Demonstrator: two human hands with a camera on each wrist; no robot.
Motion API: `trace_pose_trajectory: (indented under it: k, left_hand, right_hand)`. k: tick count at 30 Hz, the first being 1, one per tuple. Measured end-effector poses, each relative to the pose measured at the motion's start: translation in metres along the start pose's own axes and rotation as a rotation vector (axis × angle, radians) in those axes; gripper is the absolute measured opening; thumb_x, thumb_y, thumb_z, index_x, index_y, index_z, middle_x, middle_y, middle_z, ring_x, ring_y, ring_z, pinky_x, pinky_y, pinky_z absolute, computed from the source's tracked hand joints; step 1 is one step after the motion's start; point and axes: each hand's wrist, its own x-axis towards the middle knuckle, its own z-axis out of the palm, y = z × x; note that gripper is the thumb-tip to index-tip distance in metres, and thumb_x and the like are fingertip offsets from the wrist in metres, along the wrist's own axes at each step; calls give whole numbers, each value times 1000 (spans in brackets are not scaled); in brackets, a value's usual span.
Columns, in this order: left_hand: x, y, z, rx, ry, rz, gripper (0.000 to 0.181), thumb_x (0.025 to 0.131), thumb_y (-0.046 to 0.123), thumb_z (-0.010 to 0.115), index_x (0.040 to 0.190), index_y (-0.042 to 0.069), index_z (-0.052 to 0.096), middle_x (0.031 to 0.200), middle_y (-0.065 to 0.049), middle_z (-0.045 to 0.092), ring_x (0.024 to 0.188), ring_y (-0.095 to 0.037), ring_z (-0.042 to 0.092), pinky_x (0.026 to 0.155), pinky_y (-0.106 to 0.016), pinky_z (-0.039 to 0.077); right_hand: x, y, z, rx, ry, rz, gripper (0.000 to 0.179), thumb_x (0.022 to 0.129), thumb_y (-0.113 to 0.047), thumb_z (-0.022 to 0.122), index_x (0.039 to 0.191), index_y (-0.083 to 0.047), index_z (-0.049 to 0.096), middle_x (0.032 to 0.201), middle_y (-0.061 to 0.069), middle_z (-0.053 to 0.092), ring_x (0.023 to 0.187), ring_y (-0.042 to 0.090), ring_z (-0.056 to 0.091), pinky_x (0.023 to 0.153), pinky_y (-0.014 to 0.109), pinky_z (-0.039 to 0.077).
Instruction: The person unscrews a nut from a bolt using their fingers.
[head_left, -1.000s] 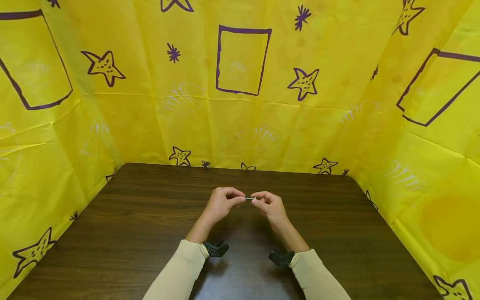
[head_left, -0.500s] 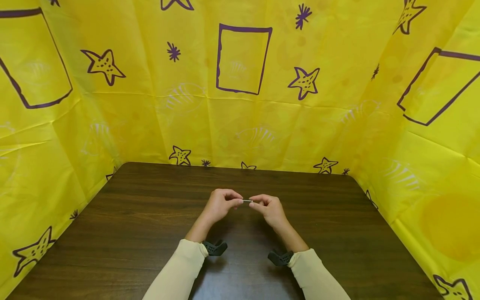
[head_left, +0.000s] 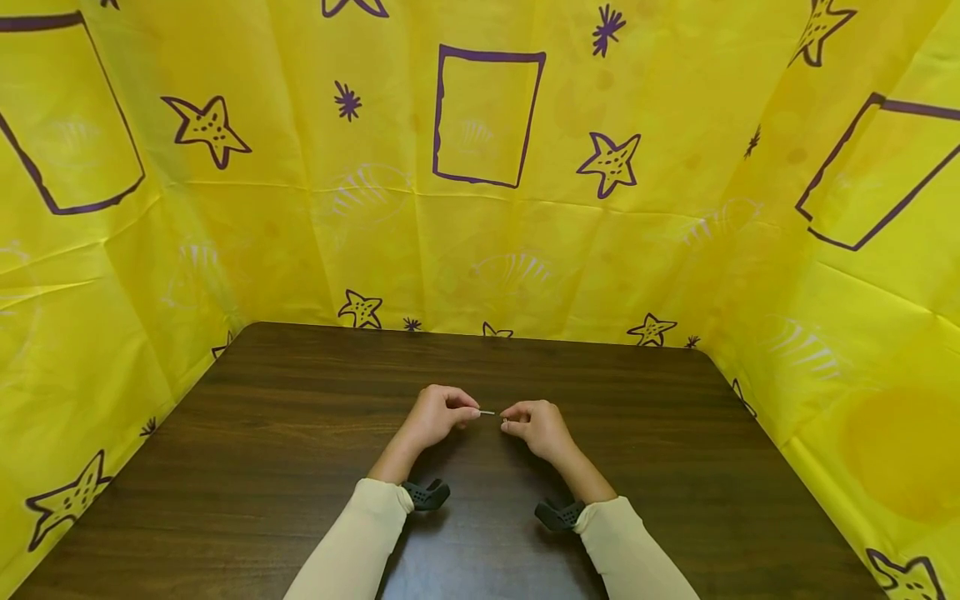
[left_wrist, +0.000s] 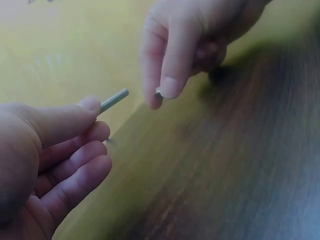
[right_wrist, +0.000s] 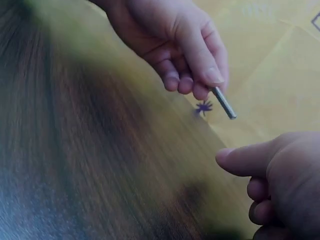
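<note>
In the head view my left hand (head_left: 435, 419) pinches a thin silver bolt (head_left: 487, 412) between thumb and fingertips, its bare end pointing right. The threaded shaft of the bolt (left_wrist: 115, 100) shows in the left wrist view; its other end is hidden in the fingers. My right hand (head_left: 542, 427) pinches a small metal nut (left_wrist: 158, 93) between thumb and index finger, mostly covered by them. A short gap separates the nut from the bolt's tip. Both hands are raised above the table. From the right wrist view, the thumb hides the nut.
A dark wood-grain table (head_left: 300, 433) lies below the hands. Yellow cloth (head_left: 480, 233) with purple stars and frames hangs along its back and both sides. Black wrist straps (head_left: 427, 495) sit at both cuffs.
The nut, at the bolt's right end before, is now apart from it. My left hand has moved left and slightly down with the bolt; my right hand has come slightly down.
</note>
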Motion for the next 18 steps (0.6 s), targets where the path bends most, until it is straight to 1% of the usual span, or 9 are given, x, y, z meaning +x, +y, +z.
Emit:
trace_pose_trajectory:
  k: [2, 7, 10, 12, 15, 18]
  left_hand:
    - [0, -3, 0, 9, -1, -8, 8, 86, 15, 76, 86, 7, 76, 71, -2, 67, 60, -17, 62, 57, -30, 50]
    - [-1, -10, 2, 28, -14, -10, 9, 84, 15, 77, 84, 6, 76, 68, 0, 66, 59, -15, 62, 57, -29, 50]
    - [-1, -13, 2, 37, -32, 3, 6, 84, 13, 77, 84, 7, 76, 68, 1, 67, 58, -14, 61, 56, -28, 50]
    - [-1, -14, 3, 45, -46, 11, 5, 83, 13, 78, 84, 8, 76, 70, 3, 67, 59, -13, 61, 56, -28, 50]
    - [-1, -15, 4, 65, -62, 17, 7, 83, 15, 78, 85, 9, 76, 71, 4, 68, 60, -11, 60, 56, -28, 50]
    - [-1, -14, 4, 81, -66, 17, 7, 83, 15, 78, 84, 9, 76, 72, 4, 67, 59, -10, 58, 56, -27, 49]
  right_hand:
    - [0, 1, 0, -46, -15, -8, 10, 81, -13, 79, 91, -12, 78, 54, -9, 48, 47, 6, 41, 43, 23, 33]
    - [0, 2, 2, -94, -27, -25, 10, 81, -14, 79, 91, -13, 79, 55, -9, 53, 48, 5, 43, 44, 23, 36]
    - [0, 1, 3, -136, -26, -49, 10, 81, -14, 79, 91, -13, 79, 62, -8, 61, 53, 6, 48, 48, 24, 40]
    - [-1, 1, 3, -178, -21, -73, 11, 81, -14, 79, 92, -13, 79, 71, -5, 68, 60, 8, 55, 54, 27, 45]
    - [-2, 0, 4, -233, -15, -98, 13, 81, -17, 79, 94, -15, 79, 88, -2, 73, 77, 15, 66, 66, 33, 52]
    - [-3, 0, 6, -261, -12, -89, 14, 82, -20, 78, 96, -18, 80, 96, 0, 74, 91, 21, 69, 74, 40, 54]
